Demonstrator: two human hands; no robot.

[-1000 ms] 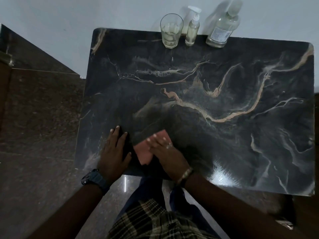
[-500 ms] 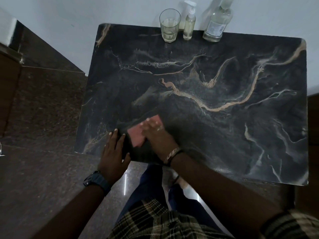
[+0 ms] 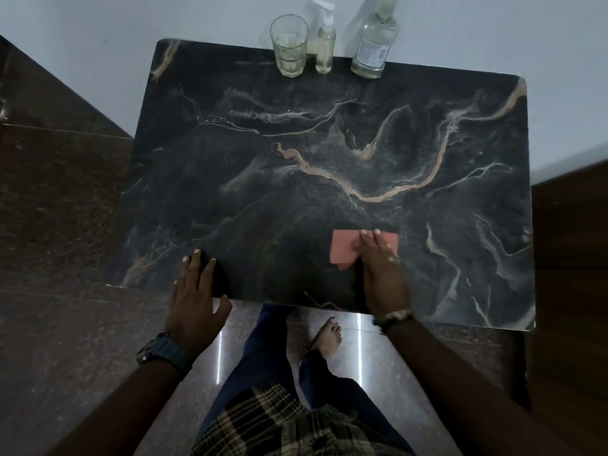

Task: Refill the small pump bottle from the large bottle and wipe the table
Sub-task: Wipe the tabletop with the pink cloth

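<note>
Your right hand lies flat, fingers together, pressing the folded pink cloth onto the dark veined marble table, lower right of centre in the frame. Your left hand is spread open on the table's near edge at lower left, gripping nothing. Along the top edge stand a clear drinking glass, the small clear pump bottle just right of it, and the large clear labelled bottle further right.

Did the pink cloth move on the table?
Yes. The pink cloth under the right hand slid to the person's right along the table's near edge, away from the left hand resting there.
</note>
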